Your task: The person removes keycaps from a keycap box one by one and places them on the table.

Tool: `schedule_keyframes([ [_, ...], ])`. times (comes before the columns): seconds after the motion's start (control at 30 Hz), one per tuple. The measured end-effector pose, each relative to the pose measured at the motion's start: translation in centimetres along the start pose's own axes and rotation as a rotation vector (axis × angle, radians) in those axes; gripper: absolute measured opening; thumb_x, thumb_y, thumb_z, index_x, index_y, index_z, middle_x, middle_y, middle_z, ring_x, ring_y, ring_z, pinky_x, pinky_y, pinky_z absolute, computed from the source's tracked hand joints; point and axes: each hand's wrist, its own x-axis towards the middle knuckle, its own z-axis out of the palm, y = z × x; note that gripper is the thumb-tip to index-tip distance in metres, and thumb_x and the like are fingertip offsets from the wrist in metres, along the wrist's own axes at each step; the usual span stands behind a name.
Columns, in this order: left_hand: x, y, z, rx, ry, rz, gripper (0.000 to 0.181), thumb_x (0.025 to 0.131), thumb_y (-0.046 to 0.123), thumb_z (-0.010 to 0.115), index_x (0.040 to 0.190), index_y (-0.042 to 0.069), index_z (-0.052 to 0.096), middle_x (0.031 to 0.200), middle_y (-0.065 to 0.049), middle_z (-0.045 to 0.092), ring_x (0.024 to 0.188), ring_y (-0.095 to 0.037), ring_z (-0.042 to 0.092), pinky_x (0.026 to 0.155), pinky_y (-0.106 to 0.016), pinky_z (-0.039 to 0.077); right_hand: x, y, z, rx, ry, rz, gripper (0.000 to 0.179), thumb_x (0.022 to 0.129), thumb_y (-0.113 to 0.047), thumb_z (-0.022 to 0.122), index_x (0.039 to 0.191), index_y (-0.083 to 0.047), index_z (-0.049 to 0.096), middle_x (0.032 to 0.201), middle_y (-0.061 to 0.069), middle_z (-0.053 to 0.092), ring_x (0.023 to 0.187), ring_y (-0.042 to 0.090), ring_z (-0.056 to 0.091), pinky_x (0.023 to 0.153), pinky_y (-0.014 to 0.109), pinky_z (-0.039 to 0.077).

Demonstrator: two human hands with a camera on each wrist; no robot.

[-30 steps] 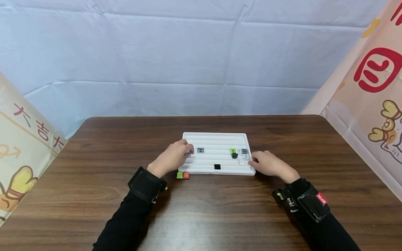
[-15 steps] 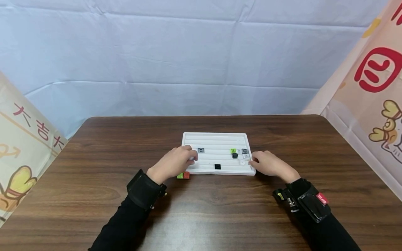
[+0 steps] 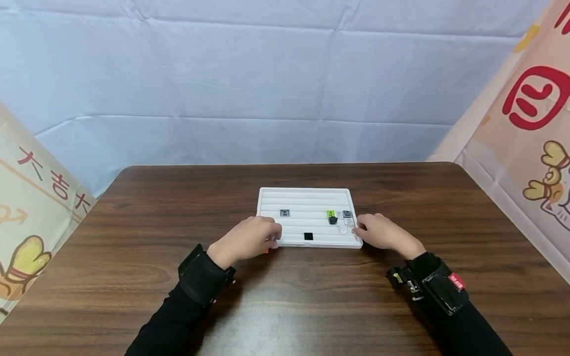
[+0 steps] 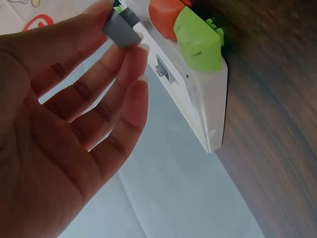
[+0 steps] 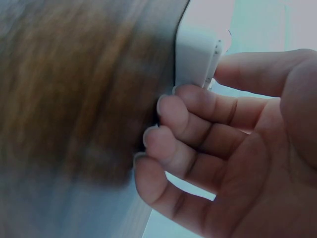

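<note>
Two hands — one white tray, one orange block, one table

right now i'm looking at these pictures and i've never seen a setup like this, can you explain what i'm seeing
There is no machine here: a person works with bare hands, wearing one camera on the head and one on each wrist. The wide picture is the head view, looking down at a brown table with a white ridged tray; small pieces, including gray, green and black ones, lie on it.

The close-ups come from the wrists. In one, the left hand pinches a dark gray piece, near an orange block and a green block beside the tray. In the other, the right hand holds the tray's edge.
</note>
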Motion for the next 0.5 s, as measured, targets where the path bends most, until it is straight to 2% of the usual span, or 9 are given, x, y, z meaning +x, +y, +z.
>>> schedule_keyframes([
  [0.23, -0.01, 0.26, 0.24, -0.019, -0.019, 0.055, 0.009, 0.081, 0.01, 0.069, 0.079, 0.01, 0.06, 0.077, 0.003, 0.053, 0.068, -0.01, 0.05, 0.064, -0.025, 0.041, 0.07, -0.01, 0.0, -0.004, 0.0, -0.003, 0.025, 0.092, -0.011, 0.051, 0.068, -0.007, 0.044, 0.06, 0.002, 0.038, 0.051, 0.013, 0.036, 0.052, 0.027, 0.029],
  [0.5, -0.13, 0.72, 0.32, -0.021, -0.036, 0.063, 0.009, 0.082, 0.008, 0.068, 0.08, 0.01, 0.06, 0.076, 0.003, 0.052, 0.067, -0.01, 0.047, 0.063, -0.025, 0.039, 0.04, -0.01, 0.04, 0.001, 0.004, -0.002, 0.025, 0.092, -0.012, 0.051, 0.069, -0.007, 0.045, 0.059, 0.002, 0.038, 0.05, 0.013, 0.036, 0.052, 0.027, 0.029],
])
